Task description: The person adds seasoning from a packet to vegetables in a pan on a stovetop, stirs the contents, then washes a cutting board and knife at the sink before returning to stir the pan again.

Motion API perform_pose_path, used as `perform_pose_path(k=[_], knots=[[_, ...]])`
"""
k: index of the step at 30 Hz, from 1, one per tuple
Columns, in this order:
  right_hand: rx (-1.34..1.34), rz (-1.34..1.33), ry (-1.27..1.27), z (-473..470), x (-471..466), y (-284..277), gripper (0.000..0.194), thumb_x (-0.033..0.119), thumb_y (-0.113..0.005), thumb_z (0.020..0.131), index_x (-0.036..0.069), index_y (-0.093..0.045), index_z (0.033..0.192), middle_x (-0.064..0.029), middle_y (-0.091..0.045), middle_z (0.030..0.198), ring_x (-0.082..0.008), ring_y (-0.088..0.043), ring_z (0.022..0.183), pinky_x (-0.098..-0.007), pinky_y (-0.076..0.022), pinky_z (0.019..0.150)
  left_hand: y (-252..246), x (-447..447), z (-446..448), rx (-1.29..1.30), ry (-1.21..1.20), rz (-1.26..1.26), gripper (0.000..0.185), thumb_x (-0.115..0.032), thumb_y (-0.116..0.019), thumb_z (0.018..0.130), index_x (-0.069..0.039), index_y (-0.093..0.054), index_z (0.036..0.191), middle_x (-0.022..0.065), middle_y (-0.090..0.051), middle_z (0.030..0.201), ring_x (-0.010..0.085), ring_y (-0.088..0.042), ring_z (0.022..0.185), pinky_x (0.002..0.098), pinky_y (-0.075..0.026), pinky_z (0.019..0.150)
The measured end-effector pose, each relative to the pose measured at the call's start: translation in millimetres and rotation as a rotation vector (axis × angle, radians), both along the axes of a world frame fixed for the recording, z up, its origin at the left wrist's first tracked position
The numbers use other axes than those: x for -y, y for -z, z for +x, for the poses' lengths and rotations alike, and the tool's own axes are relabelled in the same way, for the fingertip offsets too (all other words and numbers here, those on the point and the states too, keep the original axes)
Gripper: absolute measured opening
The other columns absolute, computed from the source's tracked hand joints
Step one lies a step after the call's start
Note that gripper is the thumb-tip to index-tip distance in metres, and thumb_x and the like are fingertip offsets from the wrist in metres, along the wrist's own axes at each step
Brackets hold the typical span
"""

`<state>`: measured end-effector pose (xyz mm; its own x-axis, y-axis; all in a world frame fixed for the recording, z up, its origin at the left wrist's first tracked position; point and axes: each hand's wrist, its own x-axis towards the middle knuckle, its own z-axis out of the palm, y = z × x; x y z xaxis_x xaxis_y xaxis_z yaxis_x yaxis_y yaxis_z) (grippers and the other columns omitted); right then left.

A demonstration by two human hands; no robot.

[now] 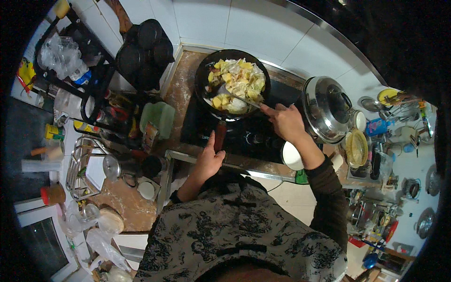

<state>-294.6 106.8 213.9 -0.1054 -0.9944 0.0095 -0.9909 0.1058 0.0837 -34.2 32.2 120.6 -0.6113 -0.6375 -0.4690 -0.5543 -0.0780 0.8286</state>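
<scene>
A dark frying pan [202, 83] sits on the black glass cooktop [260, 135]. Inside it lies a heap of cabbage leaves [248, 79] mixed with yellow chunks [221, 101] that look like potato. My left hand [208, 162] grips the pan's reddish-brown handle [220, 135], which points toward my body. From the right, my right hand [287, 121] holds the handle of a metal spatula [243, 100]. The spatula's blade reaches into the food at the pan's middle and is partly covered by it.
Right of the pan stands a large pot with a domed steel lid [326, 105]. A white bowl [292, 156] is under my right forearm. A yellow strainer basket [356, 148] lies farther right. On the left are a green plastic container [160, 118], a steel pitcher [114, 167] and a black rack [63, 83].
</scene>
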Motion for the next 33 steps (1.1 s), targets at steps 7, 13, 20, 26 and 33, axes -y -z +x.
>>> perform_pose_path(k=[7, 13, 20, 26, 33], knots=[[0.436, -0.174, 0.306, -20, -38, -33, 0.042, 0.015, -0.06, 0.082, 0.022, -0.057, 0.123, -0.0145, -0.065, 0.09, -0.0345, -0.063, 0.081, -0.043, -0.0498, 0.07, 14, -1, 1, -0.04, 0.01, -0.088, 0.077, -0.012, -0.056, 0.088, -0.012, -0.008, 0.148, 0.0051, -0.054, 0.066, 0.0139, -0.052, 0.053, 0.03, -0.047, 0.052], [0.171, -0.103, 0.555, -16, -17, 2, 0.028, 0.02, -0.048, 0.09, 0.01, -0.058, 0.114, -0.0203, -0.065, 0.088, -0.0385, -0.064, 0.079, -0.0467, -0.0509, 0.069, -3, 6, 11, -0.055, 0.018, -0.224, 0.074, -0.011, -0.056, 0.087, -0.009, -0.013, 0.147, 0.0033, -0.051, 0.064, 0.012, -0.048, 0.052, 0.0294, -0.046, 0.052], [0.093, 0.174, 0.384, -43, 14, 33, 0.023, 0.019, -0.043, 0.087, 0.0, -0.057, 0.09, -0.0236, -0.064, 0.084, -0.0381, -0.064, 0.079, -0.0449, -0.0522, 0.068, -11, 12, 22, -0.031, 0.026, -0.111, 0.072, -0.021, -0.058, 0.083, -0.009, -0.022, 0.144, 0.0294, -0.06, 0.098, 0.0423, -0.06, 0.09, 0.0414, -0.047, 0.078], [1.112, 0.292, 0.588, -53, 59, 51, 0.048, 0.043, -0.044, 0.095, -0.002, -0.057, 0.087, -0.0022, -0.044, 0.053, -0.0126, -0.041, 0.038, -0.0285, -0.0357, 0.036, -14, 19, 23, -0.029, 0.05, -0.076, 0.073, -0.021, -0.056, 0.082, -0.01, -0.02, 0.145, 0.0301, -0.059, 0.097, 0.0431, -0.06, 0.088, 0.0421, -0.047, 0.078], [0.946, 0.267, 0.478, -25, 36, 23, 0.046, 0.042, -0.044, 0.095, 0.0, -0.06, 0.102, -0.008, -0.054, 0.059, -0.0163, -0.05, 0.044, -0.0317, -0.0435, 0.044, -9, 15, 20, -0.034, 0.048, -0.14, 0.075, -0.022, -0.055, 0.082, -0.009, -0.017, 0.145, 0.0296, -0.06, 0.094, 0.043, -0.06, 0.086, 0.0426, -0.047, 0.078]])
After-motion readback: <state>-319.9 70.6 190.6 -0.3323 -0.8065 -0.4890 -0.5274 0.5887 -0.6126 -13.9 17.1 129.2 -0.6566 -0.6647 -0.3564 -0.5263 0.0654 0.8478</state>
